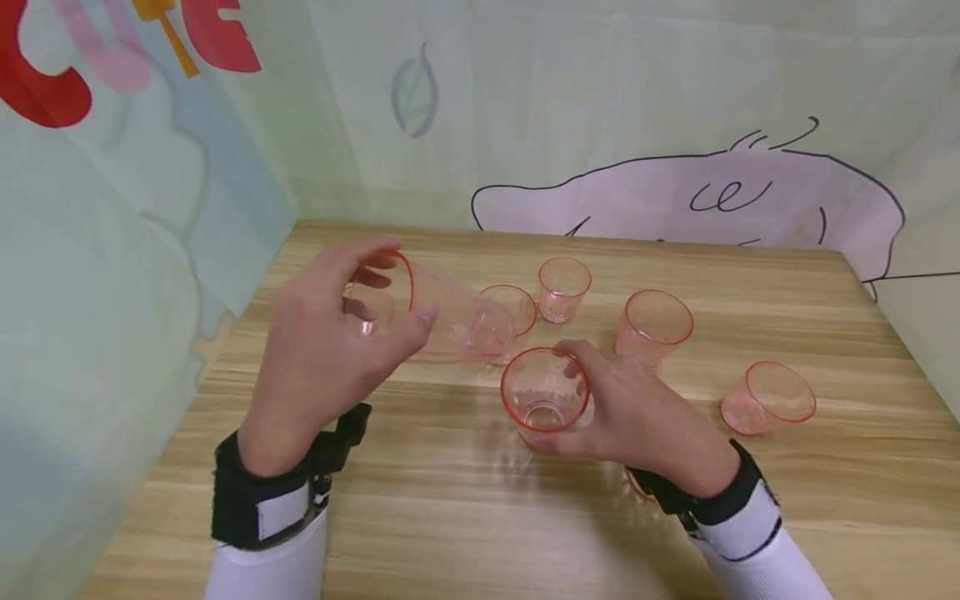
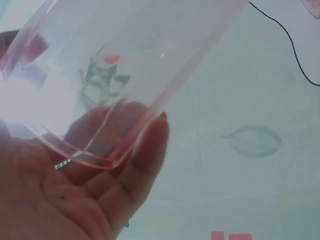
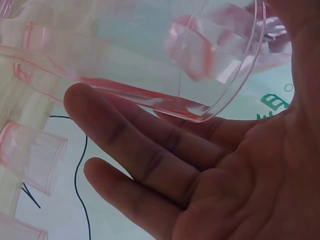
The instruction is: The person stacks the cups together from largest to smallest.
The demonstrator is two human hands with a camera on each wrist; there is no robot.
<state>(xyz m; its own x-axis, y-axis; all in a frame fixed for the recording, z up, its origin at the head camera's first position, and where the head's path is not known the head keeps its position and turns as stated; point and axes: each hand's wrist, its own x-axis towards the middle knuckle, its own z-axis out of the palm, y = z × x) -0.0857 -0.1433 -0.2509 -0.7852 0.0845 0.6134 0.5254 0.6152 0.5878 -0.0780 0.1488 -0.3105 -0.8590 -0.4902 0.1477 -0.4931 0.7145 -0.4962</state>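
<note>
Hands (image 1: 318, 337) holding clear pink cups (image 1: 542, 396), black wristbands (image 1: 277, 483) in head view only

Even light from the head, harsh glare at the left wrist

The head view is bright and evenly lit, soft shadows pooling on the table (image 1: 420, 517) below the right hand (image 1: 630, 408). The clear cup (image 1: 442, 317) in the left hand (image 1: 322, 325) smears into pale blur toward its base, while black outlines on the wall cloth (image 1: 600, 83) read fairly crisply. The left wrist view is hazy and washed out, with blown-out white glare at its left edge. In the right wrist view, the palm sits in shade against a paler background, and highlights streak the red-rimmed cup (image 1: 542, 400).
</note>
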